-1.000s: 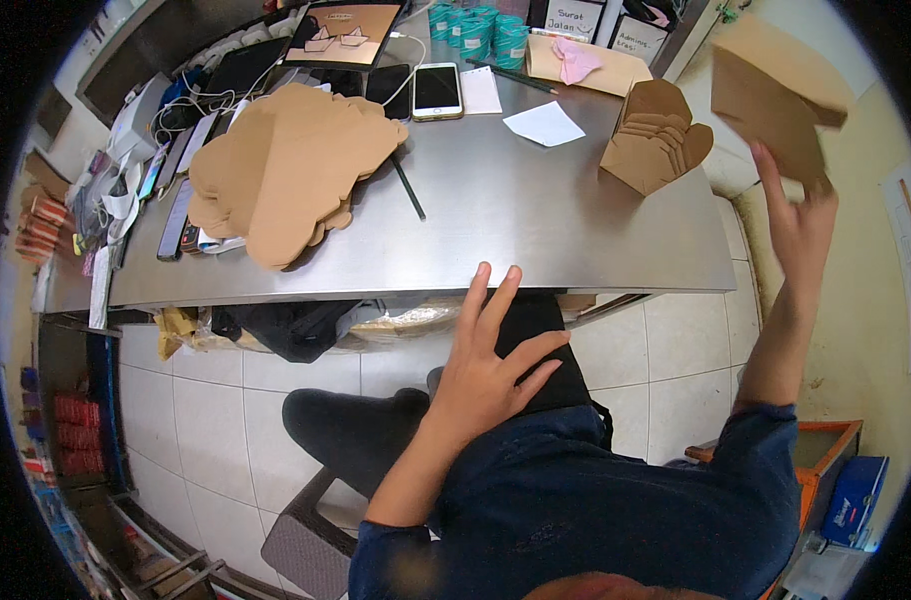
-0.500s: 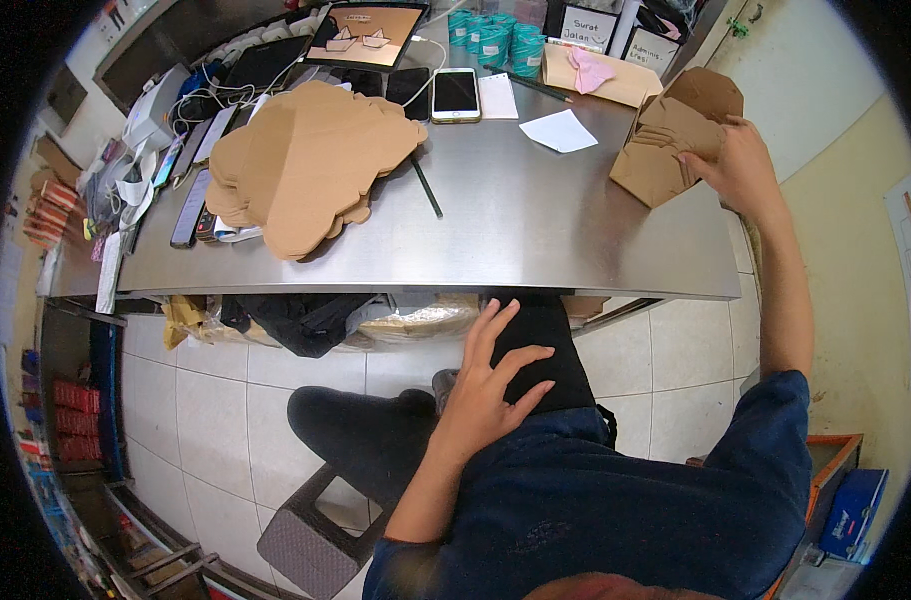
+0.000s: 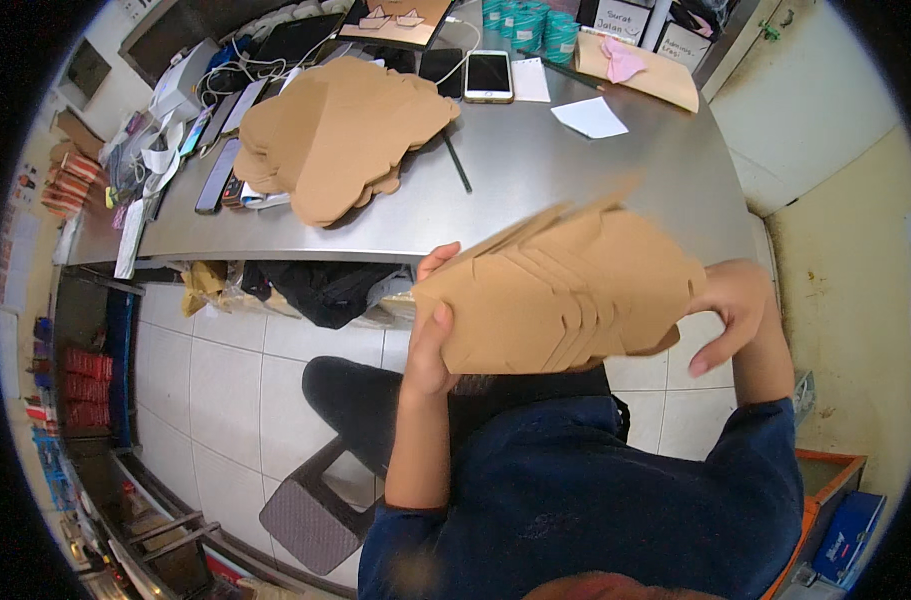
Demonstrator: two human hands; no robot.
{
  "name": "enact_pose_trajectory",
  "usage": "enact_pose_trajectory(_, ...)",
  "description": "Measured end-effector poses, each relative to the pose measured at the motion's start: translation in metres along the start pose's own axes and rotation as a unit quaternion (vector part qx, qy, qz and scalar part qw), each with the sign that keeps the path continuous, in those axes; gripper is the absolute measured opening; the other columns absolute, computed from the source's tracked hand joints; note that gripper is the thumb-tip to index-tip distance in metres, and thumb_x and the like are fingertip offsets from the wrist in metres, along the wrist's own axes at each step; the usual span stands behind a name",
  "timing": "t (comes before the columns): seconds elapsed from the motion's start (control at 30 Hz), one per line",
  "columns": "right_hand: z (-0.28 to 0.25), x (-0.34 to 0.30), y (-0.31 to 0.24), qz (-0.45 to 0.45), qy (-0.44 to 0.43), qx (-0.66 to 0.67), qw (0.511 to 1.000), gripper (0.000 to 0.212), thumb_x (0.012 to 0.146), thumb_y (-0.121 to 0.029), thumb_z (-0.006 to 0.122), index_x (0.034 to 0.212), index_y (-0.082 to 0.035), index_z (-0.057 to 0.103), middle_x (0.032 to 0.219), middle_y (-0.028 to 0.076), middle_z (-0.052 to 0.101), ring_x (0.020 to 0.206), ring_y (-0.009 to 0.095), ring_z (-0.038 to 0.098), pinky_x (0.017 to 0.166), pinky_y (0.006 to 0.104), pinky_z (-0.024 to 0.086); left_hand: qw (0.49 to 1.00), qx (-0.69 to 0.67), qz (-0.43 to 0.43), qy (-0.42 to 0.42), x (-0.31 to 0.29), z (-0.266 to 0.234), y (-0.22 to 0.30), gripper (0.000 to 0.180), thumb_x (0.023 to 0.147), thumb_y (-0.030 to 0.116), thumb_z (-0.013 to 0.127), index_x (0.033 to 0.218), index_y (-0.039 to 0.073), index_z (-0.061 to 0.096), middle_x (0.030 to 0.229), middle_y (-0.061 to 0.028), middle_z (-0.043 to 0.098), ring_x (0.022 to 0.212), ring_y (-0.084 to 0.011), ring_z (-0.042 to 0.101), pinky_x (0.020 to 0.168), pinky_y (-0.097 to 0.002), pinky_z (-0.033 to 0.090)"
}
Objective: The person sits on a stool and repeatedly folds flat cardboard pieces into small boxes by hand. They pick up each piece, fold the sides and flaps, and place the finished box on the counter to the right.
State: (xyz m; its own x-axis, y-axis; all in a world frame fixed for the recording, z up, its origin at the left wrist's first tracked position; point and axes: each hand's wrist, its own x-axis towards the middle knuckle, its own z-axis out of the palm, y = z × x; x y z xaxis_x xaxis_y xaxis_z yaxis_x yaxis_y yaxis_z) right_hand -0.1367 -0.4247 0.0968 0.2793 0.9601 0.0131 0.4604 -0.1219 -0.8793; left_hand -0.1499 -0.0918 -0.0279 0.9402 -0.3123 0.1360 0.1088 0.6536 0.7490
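Note:
A stack of brown cut cardboard pieces [image 3: 515, 325] with slits and folded tabs is tilted in front of me, above my lap. My left hand [image 3: 432, 350] grips its left end, thumb on the near face and fingers behind. At the right end, my right hand [image 3: 737, 305] touches the edge with its fingers, partly hidden there, while its thumb stands apart from the cardboard. Farther off on the metal table [image 3: 375, 235] lies another pile of cardboard pieces with wavy outlines [image 3: 345, 130]. A dark pencil [image 3: 457, 163] rests beside that pile.
Along the back are a white-framed phone [image 3: 488, 76], a white paper slip [image 3: 589, 118], teal rolls [image 3: 523, 27] and a beige folder [image 3: 655, 75] with a pink cloth. Cables and phones crowd the left side. A grey stool [image 3: 305, 515] stands on the tiled floor.
The slitted cardboard stack has come off the table's right side to in front of me. My left hand rose from my lap and took hold of it; the right thumb has let go.

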Motion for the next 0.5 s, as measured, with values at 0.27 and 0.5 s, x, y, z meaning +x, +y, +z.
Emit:
enact_pose_trajectory(0.27, 0.058, 0.025, 0.092, 0.110, 0.134, -0.116, 0.978, 0.061, 0.088, -0.020, 0.077, 0.141, 0.000, 0.054, 0.142, 0.019, 0.057, 0.132, 0.030, 0.052, 0.110, 0.0417, 0.041, 0.998, 0.052, -0.042, -0.021, -0.011, -0.007, -0.018, 0.069, 0.099, 0.049, 0.062, 0.146, 0.005, 0.035, 0.136, -0.0133, 0.050, 0.126, -0.0223, 0.052, 0.107, -0.0355, 0.043)
enact_pose_trajectory(0.5, 0.100, 0.059, 0.104, 0.100, 0.174, -0.270, 0.942, 0.060, 0.089, -0.024, 0.075, 0.140, -0.001, 0.054, 0.142, 0.018, 0.057, 0.131, 0.032, 0.053, 0.110, 0.0429, 0.041, 0.997, 0.024, -0.069, 0.021, -0.011, -0.008, -0.029, 0.054, 0.109, 0.047, 0.041, 0.143, 0.005, 0.039, 0.131, -0.0133, 0.053, 0.122, -0.0216, 0.054, 0.104, -0.0359, 0.045)
